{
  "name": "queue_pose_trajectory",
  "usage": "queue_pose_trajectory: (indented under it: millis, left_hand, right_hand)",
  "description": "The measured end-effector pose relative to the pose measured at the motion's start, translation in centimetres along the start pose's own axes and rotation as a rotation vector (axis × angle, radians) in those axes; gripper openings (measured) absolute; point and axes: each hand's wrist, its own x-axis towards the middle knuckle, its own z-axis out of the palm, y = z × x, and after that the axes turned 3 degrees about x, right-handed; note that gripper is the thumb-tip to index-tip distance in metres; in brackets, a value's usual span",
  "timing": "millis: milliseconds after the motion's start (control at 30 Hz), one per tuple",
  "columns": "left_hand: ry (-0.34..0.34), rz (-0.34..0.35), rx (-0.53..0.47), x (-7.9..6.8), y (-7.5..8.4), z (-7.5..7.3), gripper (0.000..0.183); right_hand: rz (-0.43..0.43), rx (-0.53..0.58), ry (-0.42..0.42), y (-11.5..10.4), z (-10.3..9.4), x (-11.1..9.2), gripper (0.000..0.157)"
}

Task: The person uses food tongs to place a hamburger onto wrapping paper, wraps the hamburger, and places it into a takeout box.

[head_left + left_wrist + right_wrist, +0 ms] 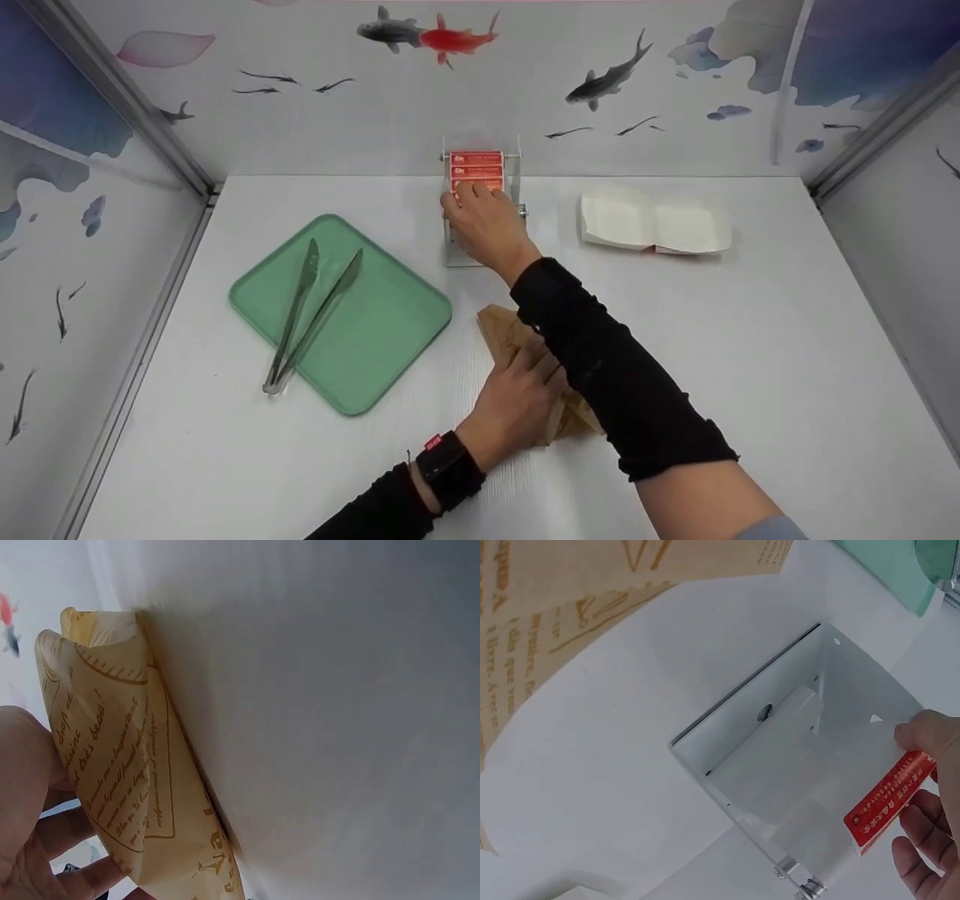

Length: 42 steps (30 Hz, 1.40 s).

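Note:
My left hand (517,409) holds a folded brown paper wrap (496,326), printed with writing, down on the table. The left wrist view shows the thumb and fingers around one side of the wrap (120,742); whatever is inside is hidden. At the back, my right hand (486,225) is at a metal label dispenser (463,256) that carries a roll of red stickers (477,159). In the right wrist view, thumb and fingers pinch the end of a red sticker (889,799) at the open frame of the dispenser (742,690).
Left of the dispenser lies a green tray (375,360) with metal tongs (300,315) across it. An open white paper box (690,225) sits at the back right. Printed wall panels (300,127) border the table (787,375).

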Motion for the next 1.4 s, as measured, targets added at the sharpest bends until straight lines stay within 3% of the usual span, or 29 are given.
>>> queue_pose_trajectory:
  millis: [333, 567, 700, 867, 1033, 1200, 1400]
  left_hand:
    - [0.058, -0.019, -0.054, 0.1, 0.0, 0.3, 0.019]
    - [0.024, -0.022, -0.079, 0.1, 0.0, 0.1, 0.025]
    - [0.031, -0.023, -0.1, 0.0, 0.0, 0.1, 0.033]
    - [0.025, -0.015, -0.15, -0.2, -0.2, 0.0, 0.046]
    - [0.022, -0.012, -0.201, -0.1, -0.4, -0.1, 0.038]
    - [0.014, -0.016, -0.213, -0.2, -0.5, 0.0, 0.036]
    - [-0.055, -0.011, -0.221, -0.1, -0.6, -0.4, 0.044]
  right_hand:
    - [-0.042, 0.011, 0.064, -0.1, -0.5, -0.3, 0.029]
    - [-0.011, 0.039, 0.058, -0.2, -0.9, -0.7, 0.03]
    - [0.008, 0.12, 0.043, -0.1, -1.3, -1.0, 0.031]
    - [0.011, 0.312, 0.021, 0.5, -1.8, -1.8, 0.027]
    - [-0.029, 0.404, 0.029, 1.3, -2.1, -3.0, 0.016]
    - [-0.084, 0.395, 0.117, 2.1, -2.5, -4.5, 0.011]
    - [-0.105, 0.427, 0.244, 3.3, -2.8, -6.5, 0.009]
